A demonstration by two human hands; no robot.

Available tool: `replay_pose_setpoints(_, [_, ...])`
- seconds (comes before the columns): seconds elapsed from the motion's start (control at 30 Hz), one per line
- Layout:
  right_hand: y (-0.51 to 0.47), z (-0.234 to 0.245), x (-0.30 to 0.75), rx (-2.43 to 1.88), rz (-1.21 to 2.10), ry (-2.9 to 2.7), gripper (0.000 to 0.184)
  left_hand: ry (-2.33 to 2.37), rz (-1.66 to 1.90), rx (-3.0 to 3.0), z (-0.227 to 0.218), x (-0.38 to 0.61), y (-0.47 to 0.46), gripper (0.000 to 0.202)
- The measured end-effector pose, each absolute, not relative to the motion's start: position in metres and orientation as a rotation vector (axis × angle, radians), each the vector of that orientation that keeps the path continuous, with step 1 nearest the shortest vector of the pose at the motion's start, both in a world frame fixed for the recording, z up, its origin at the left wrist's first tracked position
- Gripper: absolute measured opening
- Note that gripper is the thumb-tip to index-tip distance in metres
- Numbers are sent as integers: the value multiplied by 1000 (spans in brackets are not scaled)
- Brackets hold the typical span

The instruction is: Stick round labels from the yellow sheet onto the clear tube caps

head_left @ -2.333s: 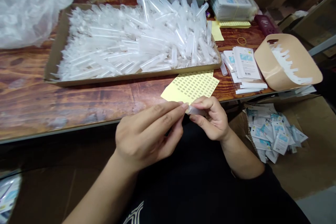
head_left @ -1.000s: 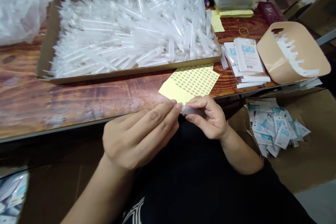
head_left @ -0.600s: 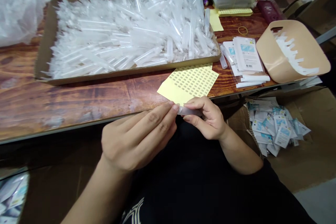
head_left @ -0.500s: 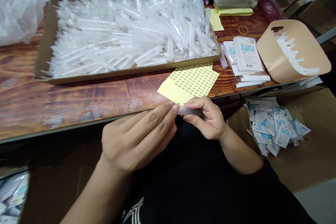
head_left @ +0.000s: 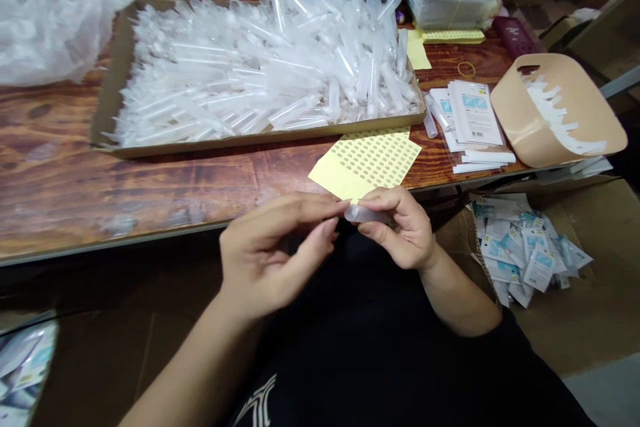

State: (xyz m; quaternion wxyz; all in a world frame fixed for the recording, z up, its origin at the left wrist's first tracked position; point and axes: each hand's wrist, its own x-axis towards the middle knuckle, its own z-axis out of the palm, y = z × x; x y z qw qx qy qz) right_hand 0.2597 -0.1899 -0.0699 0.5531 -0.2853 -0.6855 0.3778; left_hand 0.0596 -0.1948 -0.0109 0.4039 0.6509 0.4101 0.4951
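Observation:
A translucent plastic tube (head_left: 367, 215) lies nearly level in front of my body, its round end facing left. My right hand (head_left: 405, 227) pinches it between thumb and fingers, covering its far end. Beside the round end is my left hand (head_left: 280, 250), thumb and fingers apart, the fingertips at the tube's edge; I cannot tell if they touch it. Just beyond the hands, yellow sheets of small oval stickers (head_left: 370, 160) lie on the table. Behind them, many similar tubes (head_left: 250, 73) fill a shallow cardboard tray (head_left: 260, 140).
To the right stand a beige bin (head_left: 520, 120) with white strips and a pile of printed cards (head_left: 473, 113). Below, a cardboard box (head_left: 610, 260) holds packed sachets (head_left: 525, 247). A clear plastic bag (head_left: 65, 20) lies at the left on the wooden table (head_left: 50, 173).
My left thumb has come away from the tube, and the left hand has turned and opened. The tube's round end now faces more toward me. The view has shifted slightly.

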Motion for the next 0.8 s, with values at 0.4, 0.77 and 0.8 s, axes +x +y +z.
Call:
replay_pose_setpoints(0.4, [-192, -59, 259, -593, 845, -1711, 22, 847, 675, 694, -8, 60, -171, 32])
replay_pose_setpoints(0.77, [-195, -50, 267, -610, 811, -1778, 17, 843, 664, 709, -10, 63, -180, 35])
replay_pose_setpoints(0.8, [-195, -51, 267, -625, 811, -1764, 18, 851, 698, 710, -9, 66, -181, 36])
